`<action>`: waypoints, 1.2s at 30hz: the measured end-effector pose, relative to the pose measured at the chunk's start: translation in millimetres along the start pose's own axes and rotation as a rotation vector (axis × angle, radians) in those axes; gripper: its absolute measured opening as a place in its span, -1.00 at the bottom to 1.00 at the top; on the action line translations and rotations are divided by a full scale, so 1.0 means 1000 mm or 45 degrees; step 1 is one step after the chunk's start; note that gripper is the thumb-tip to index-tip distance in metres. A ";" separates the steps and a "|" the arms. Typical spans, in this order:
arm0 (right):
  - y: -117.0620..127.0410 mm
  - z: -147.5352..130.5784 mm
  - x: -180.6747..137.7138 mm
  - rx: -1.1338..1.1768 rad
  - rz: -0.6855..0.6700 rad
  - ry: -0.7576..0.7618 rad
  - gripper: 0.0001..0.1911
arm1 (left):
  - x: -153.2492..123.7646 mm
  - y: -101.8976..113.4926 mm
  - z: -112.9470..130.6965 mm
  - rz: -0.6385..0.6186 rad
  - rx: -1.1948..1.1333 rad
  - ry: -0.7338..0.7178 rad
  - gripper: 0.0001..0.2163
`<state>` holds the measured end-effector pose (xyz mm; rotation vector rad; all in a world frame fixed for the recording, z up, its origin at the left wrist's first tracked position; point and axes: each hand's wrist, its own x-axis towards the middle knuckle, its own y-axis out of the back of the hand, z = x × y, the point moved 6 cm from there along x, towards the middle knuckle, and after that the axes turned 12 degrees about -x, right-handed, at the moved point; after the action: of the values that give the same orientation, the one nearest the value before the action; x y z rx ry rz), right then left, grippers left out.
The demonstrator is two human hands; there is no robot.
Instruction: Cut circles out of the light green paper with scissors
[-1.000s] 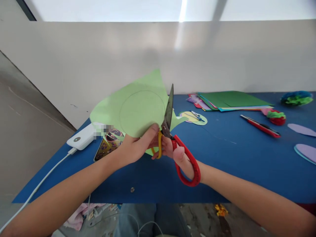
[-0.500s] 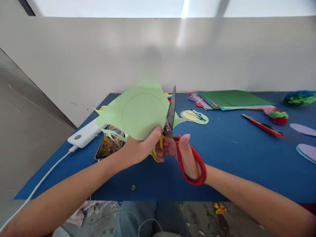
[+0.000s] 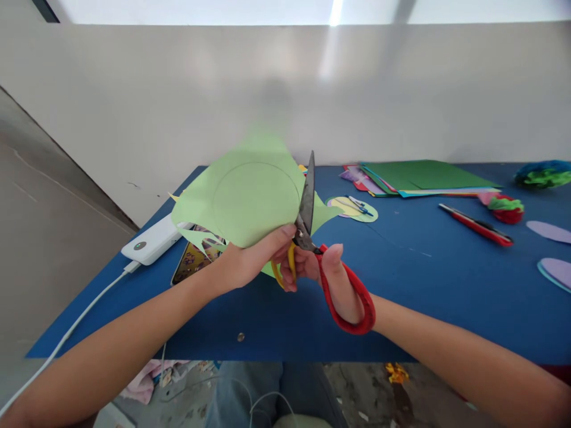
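Observation:
My left hand pinches the lower edge of a light green sheet of paper, thumb on top, holding it up above the table. A drawn circle outline shows on the sheet, whose outer edge is cut into irregular points and strips. My right hand grips scissors with one red and one yellow handle. The thumb is through the red loop and the fingers curl at the yellow one. A dark blade points upward in front of the paper, along the circle's right side; the other blade is hidden behind the sheet.
On the blue table lie a stack of coloured paper, paper ovals with a compass, a red utility knife and crepe-paper balls. A white power bank with a cable and a phone are at left.
The green sheet has shifted and turned slightly to the left along with my left hand. The scissors stay at its right side, their blades still apart.

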<state>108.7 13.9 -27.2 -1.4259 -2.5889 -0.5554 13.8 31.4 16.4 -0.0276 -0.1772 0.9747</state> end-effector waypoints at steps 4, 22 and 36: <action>0.001 0.002 0.000 -0.006 0.010 -0.008 -0.13 | -0.001 0.001 -0.001 -0.031 0.116 0.026 -0.63; -0.002 0.003 -0.003 0.289 0.025 -0.094 -0.30 | -0.002 0.001 -0.009 -0.072 0.056 0.138 -0.63; -0.004 0.019 -0.004 0.304 0.055 -0.286 -0.19 | 0.004 0.021 0.010 0.506 0.156 -0.441 -0.61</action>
<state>108.1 16.1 -47.1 -1.5339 -2.6709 -0.0785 -3.2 46.3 24.9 0.2275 -0.4415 1.3821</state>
